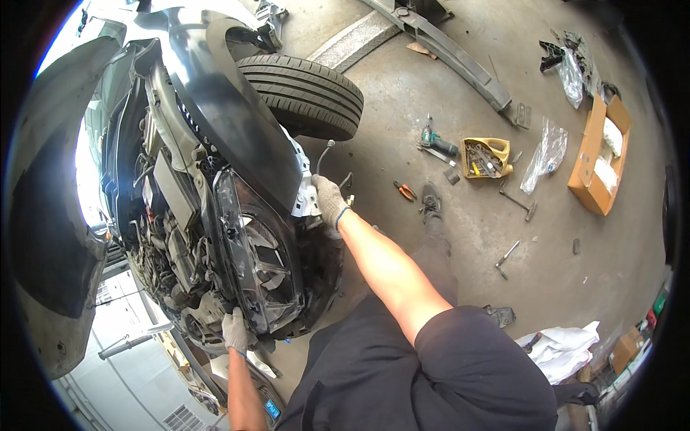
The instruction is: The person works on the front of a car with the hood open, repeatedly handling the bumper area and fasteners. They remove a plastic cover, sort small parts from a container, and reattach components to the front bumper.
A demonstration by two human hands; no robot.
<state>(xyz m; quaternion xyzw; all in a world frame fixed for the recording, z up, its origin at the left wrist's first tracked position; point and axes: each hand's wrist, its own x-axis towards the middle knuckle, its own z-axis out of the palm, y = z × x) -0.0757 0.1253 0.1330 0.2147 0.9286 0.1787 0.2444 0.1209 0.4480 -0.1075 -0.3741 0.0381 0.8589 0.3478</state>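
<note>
A headlight [264, 266] with a clear lens sits at the front corner of a car whose front bumper cover is off. My left hand [234, 332], in a pale knit glove, has its fingers curled over the inner end of the headlight. On the other side, my right hand [330, 202], gloved the same way, is bent against a white metal bracket [305, 187] below the black fender [230, 93]. Its fingertips are hidden behind the edge there, so what they grip does not show. A thin wire end [325, 154] sticks up beside that hand.
The raised hood [57, 187] stands at left, over the engine bay [172, 251]. A tire [309, 95] turns outward beyond the fender. On the floor lie orange-handled pliers [405, 190], a green power tool [437, 141], a cut yellow jug [468, 169] of tools and a cardboard box [588, 161].
</note>
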